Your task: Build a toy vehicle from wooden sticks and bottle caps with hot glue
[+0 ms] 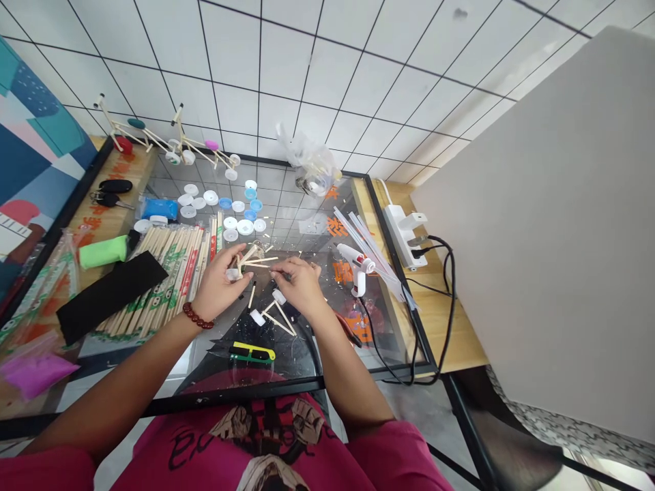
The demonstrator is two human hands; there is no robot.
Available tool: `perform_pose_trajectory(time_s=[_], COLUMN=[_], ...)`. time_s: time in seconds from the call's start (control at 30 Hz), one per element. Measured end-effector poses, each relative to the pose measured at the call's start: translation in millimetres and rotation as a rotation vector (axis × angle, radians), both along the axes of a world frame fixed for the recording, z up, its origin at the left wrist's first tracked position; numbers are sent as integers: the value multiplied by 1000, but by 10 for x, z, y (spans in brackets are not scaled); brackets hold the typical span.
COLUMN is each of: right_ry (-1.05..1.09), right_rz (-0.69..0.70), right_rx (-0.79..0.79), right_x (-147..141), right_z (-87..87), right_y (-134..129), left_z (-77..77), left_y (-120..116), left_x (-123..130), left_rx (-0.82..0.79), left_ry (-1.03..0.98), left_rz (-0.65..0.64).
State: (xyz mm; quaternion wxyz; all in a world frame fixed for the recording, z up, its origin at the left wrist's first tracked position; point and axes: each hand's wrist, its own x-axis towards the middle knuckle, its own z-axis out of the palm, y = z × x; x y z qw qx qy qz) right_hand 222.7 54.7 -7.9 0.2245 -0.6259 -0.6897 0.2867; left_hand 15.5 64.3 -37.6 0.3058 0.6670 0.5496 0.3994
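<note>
My left hand (221, 281) is closed on a small frame of pale wooden sticks (252, 258) with a white cap at its lower side. Just to the right, my right hand (299, 281) has its fingers pinched close to the stick ends; whatever they hold is too small to name. Between and below the hands, a second stick frame (279, 315) with two white caps lies on the glass. A short stick with a dark end (252, 295) rests beside it. Nearer my body is a yellow and green cutter (252, 352).
A white glue gun (357, 267) with a black cable, clear glue sticks (376, 256) and a power strip (404, 235) are on the right. Wrapped chopsticks (168, 279), black sheet (112, 296), bottle caps (245, 226) and clay packets lie left. Stick models (197, 146) stand behind.
</note>
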Motion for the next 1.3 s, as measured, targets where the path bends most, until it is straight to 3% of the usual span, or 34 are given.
perform_pose_trajectory(time_s=[0.3,0.53,0.8,0.97,1.03,1.2,1.3], right_ry=[-20,2,55,-123,-257,-574,-610], right_rz=[-84,-102,-2,-104,-42,311,375], right_rx=[57,112,270,361,323,110,34], right_x=[179,205,277,579,608,386,276], right_z=[103,177,281,315,326,328,317], right_y=[-8,-12,-481,-560,-455,-130,14], left_z=[71,101,252,346,356,362,358], left_y=[-29,-32,-9,25,33,12,-1], left_x=[18,15,-109,-214,-227,-215,-207], left_rx=[155,135,97,69,57,11,-35], left_ry=[135,122,-222,-509,-559,-544,-510], left_rz=[-76,-72,92,181,203,201,198])
